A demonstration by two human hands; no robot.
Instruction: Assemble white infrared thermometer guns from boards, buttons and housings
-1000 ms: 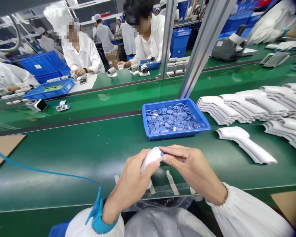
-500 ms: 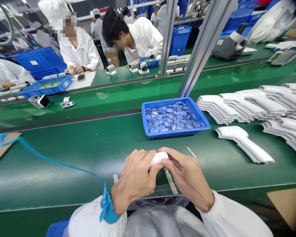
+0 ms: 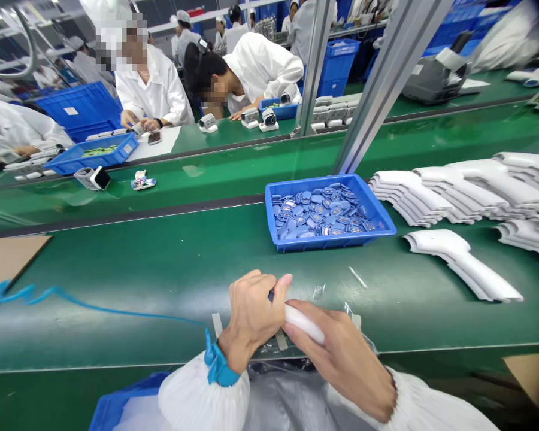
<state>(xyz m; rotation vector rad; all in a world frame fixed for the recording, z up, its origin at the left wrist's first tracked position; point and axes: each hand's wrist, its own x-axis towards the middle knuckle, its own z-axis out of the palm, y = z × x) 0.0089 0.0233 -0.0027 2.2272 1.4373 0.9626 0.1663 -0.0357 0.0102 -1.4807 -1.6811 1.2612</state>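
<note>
Two bare hands are gripping one white plastic housing (image 3: 303, 324) over the green conveyor belt (image 3: 130, 272): left hand (image 3: 254, 314) is clenching its far end, right hand (image 3: 339, 359) closing along its near length, long axis slanting toward the right wrist.

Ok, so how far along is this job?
Seemingly done: the stacked white casings at right, plus a single white casing lying nearer. In hand: a white casing, held by the left hand and right hand. Left: the blue tray holds many blue round parts. Whether the stacks are finished can't be told.
</note>
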